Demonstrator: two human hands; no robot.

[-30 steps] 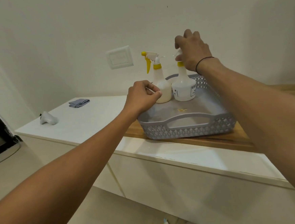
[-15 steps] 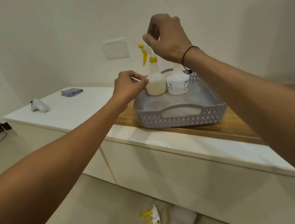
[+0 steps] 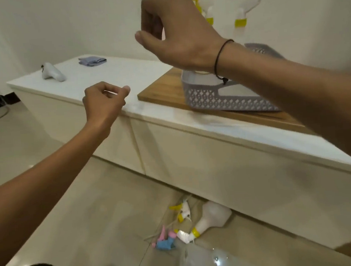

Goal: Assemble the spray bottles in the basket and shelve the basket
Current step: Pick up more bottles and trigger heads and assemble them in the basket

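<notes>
Two loosely curled empty hands, left (image 3: 105,100) and right (image 3: 175,32), before grey basket (image 3: 230,99) on white counter (image 3: 123,74).

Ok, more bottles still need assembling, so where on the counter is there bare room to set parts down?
The white counter top is bare between the folded blue cloth and the wooden board, under the left hand. The board's front strip is narrow beside the grey basket. The floor pile of spray heads is crowded.

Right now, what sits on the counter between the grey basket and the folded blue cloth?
Nothing: the head view shows bare white counter and the wooden board's end between basket and cloth.
</notes>
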